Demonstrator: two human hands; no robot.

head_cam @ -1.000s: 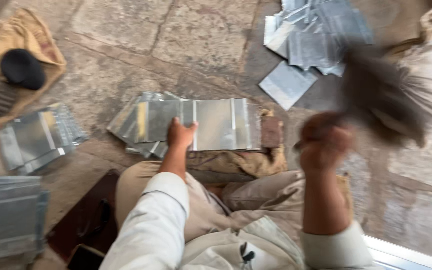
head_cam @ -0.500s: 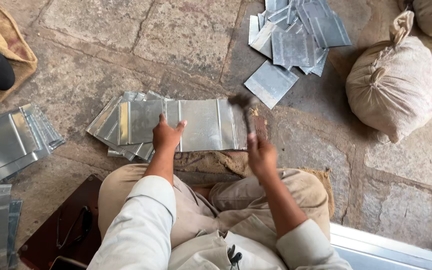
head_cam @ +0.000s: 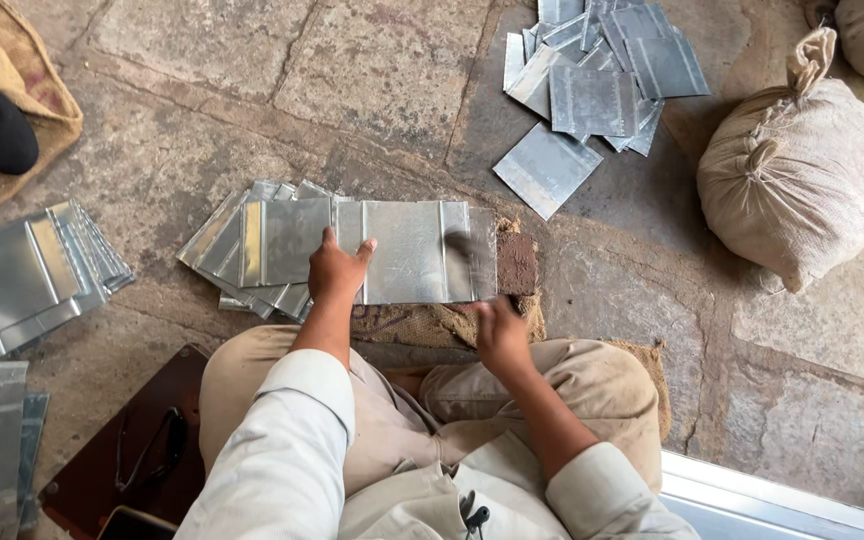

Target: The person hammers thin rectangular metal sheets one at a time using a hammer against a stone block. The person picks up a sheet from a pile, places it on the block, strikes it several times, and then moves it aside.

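Your right hand (head_cam: 500, 335) has swung its blurred hammer (head_cam: 467, 247) down onto the metal sheet (head_cam: 407, 250), left hand (head_cam: 337, 270) pressing flat; judging so, strike its fold again squarely.

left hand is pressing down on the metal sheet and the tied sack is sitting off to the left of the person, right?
Not quite. The head view shows the tied sack on the person's right, not the left. The left hand does press flat on the metal sheet, as you say.
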